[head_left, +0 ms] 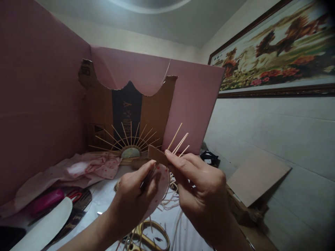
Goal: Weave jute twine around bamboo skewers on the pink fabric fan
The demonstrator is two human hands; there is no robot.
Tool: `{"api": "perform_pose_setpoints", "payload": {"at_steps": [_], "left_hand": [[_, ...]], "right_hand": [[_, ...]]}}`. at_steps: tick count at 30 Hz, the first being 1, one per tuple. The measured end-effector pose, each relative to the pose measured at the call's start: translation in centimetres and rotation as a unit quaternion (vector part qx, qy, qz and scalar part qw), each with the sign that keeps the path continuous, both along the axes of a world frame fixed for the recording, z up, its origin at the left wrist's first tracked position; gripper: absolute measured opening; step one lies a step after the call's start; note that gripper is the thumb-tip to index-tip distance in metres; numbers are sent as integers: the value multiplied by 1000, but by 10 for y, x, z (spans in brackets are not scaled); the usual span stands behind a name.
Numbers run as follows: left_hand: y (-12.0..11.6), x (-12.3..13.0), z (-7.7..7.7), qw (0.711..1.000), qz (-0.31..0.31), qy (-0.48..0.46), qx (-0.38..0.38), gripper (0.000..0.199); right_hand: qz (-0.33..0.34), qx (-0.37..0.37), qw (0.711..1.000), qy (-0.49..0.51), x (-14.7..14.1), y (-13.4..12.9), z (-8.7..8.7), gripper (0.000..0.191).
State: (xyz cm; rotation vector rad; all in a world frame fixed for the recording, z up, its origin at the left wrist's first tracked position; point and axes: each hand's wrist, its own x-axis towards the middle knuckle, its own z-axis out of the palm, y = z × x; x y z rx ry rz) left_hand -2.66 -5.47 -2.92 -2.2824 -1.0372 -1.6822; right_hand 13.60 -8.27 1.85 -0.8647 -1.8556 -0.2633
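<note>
My left hand [137, 193] is closed on a rounded, pale piece with red dots [161, 181], thumb on its upper edge. My right hand [200, 179] pinches a brown cardboard strip [158, 156] just above that piece. Several thin wooden sticks [180, 143] poke up beyond the right fingers; whether those fingers hold them is hidden. Behind the hands, a half-round fan of thin sticks [131, 134] with a pale centre [131, 152] stands before torn cardboard [154, 115].
Gold-handled scissors [154, 237] lie below the hands among loose sticks. To the left are dotted pink cloth [102, 167], a magenta object [48, 201] and a white curved piece [48, 223]. Pink panels [193, 104] rise behind; a flat board [259, 176] leans at right.
</note>
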Motion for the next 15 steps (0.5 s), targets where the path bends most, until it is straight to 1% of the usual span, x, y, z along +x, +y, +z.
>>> {"api": "perform_pose_setpoints", "payload": {"at_steps": [4, 7, 11, 13, 15], "left_hand": [[0, 0, 0, 1000, -10, 15, -4, 7], [-1, 1, 1, 999, -22, 14, -20, 9], [-1, 1, 1, 999, -16, 9, -48, 11], [-2, 0, 2, 999, -19, -10, -45, 10], [-5, -1, 5, 997, -35, -35, -59, 16]], "right_hand": [[-17, 6, 999, -31, 2, -4, 1, 37], [-18, 11, 999, -37, 3, -6, 2, 37], [-9, 6, 999, -37, 1, -5, 2, 37], [7, -4, 1000, -19, 0, -2, 1, 36], [37, -5, 999, 31, -1, -1, 1, 34]]}}
